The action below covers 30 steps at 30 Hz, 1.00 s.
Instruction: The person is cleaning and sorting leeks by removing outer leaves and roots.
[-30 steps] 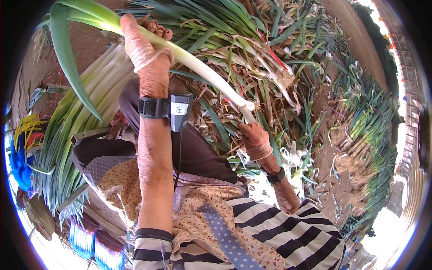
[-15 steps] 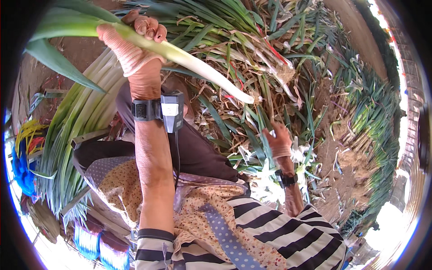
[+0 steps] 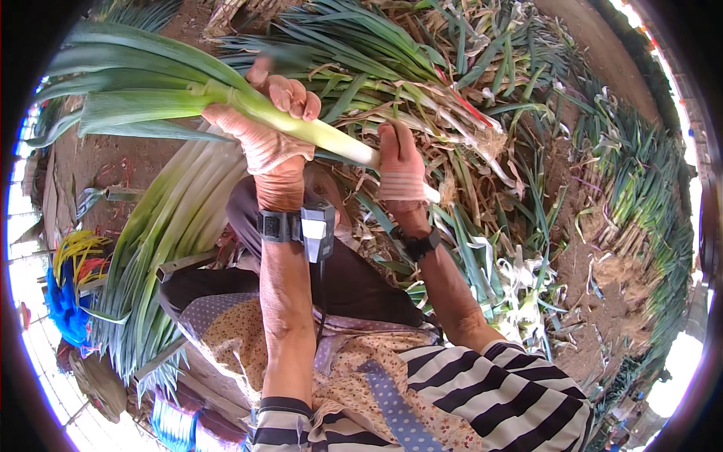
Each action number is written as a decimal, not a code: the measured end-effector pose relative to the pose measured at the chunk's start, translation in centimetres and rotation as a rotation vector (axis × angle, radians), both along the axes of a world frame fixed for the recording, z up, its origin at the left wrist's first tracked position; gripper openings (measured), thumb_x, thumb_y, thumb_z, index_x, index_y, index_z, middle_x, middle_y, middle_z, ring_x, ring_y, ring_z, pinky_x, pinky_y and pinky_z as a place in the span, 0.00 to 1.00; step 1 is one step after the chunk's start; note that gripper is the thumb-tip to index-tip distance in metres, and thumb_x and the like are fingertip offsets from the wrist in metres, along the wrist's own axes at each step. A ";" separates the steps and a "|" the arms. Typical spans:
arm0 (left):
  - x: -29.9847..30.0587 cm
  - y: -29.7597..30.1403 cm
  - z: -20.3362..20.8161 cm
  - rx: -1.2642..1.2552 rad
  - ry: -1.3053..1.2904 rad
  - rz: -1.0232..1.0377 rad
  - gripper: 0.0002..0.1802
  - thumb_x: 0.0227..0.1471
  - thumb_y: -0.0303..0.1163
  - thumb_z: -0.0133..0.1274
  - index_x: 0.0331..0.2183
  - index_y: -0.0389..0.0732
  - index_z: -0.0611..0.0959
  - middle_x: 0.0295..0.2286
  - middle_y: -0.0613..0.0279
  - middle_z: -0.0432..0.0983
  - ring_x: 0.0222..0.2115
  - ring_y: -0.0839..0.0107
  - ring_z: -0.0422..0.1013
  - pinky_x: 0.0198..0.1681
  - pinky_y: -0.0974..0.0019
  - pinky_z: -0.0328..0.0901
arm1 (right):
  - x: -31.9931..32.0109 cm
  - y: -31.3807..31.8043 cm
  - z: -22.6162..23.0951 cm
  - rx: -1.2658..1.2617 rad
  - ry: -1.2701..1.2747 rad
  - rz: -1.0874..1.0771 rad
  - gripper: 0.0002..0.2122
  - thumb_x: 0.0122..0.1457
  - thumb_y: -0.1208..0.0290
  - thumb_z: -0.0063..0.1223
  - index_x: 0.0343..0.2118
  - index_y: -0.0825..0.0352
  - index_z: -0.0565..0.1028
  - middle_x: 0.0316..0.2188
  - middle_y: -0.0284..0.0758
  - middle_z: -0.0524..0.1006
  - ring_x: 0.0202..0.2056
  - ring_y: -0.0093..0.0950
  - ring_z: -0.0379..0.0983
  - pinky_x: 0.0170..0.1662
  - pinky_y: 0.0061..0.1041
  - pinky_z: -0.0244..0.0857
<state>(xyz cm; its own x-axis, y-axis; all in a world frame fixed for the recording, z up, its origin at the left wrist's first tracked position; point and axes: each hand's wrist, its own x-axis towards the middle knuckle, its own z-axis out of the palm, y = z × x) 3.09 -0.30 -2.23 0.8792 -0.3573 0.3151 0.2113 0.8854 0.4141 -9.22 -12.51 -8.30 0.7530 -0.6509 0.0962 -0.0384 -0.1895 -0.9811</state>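
A large leek (image 3: 336, 141) lies slantwise across both my hands, its green leaves fanning to the far left and its white root end pointing right. My left hand (image 3: 263, 142) is wrapped round the upper stem just below the leaves. Closer to the root, my right hand (image 3: 401, 162) grips the white shank, and the root tip sticks out past it. Beneath and left of my left forearm, pale-stemmed leeks (image 3: 177, 203) rest in a stack on a metal frame.
Untrimmed leeks (image 3: 444, 105) with dry leaves and red ties are heaped ahead. Peeled scraps (image 3: 520, 297) cover the ground by my right arm. A long row of leeks (image 3: 625, 218) runs along the right. Blue strands (image 3: 66, 305) hang at the left, beside yellow ones (image 3: 77, 252).
My right hand has risen from above the scraps and closed on the leek's white shank. The leek and my left hand have shifted right and slightly down in the view.
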 end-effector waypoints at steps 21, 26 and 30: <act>-0.5 1.2 1.0 0.111 -0.039 0.066 0.54 0.33 0.83 0.36 0.37 0.39 0.79 0.11 0.70 0.58 0.13 0.74 0.53 0.15 0.69 0.52 | -2.9 -4.0 2.2 -0.607 0.220 0.464 0.16 0.53 0.59 0.55 0.44 0.58 0.75 0.38 0.39 0.75 0.38 0.37 0.72 0.40 0.30 0.65; -0.9 0.6 1.6 0.154 0.017 0.078 0.54 0.30 0.85 0.34 0.32 0.39 0.76 0.11 0.70 0.57 0.13 0.74 0.52 0.15 0.70 0.50 | -4.4 -6.1 -1.3 -0.368 0.524 0.532 0.11 0.52 0.59 0.56 0.33 0.60 0.79 0.22 0.38 0.74 0.26 0.33 0.71 0.31 0.30 0.64; -0.5 1.1 1.5 0.173 -0.005 0.073 0.55 0.30 0.85 0.33 0.33 0.39 0.75 0.11 0.69 0.58 0.14 0.74 0.52 0.15 0.70 0.50 | -7.3 -6.8 -4.5 0.001 0.695 0.289 0.10 0.51 0.64 0.59 0.32 0.65 0.79 0.21 0.36 0.75 0.23 0.23 0.68 0.30 0.24 0.62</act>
<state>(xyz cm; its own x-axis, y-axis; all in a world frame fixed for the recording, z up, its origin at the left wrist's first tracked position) 2.57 0.81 -0.68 0.9033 -0.3419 0.2591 0.1469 0.8140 0.5620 -16.51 -19.27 -12.84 0.7808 -0.4182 -0.4642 -0.5981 -0.2854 -0.7489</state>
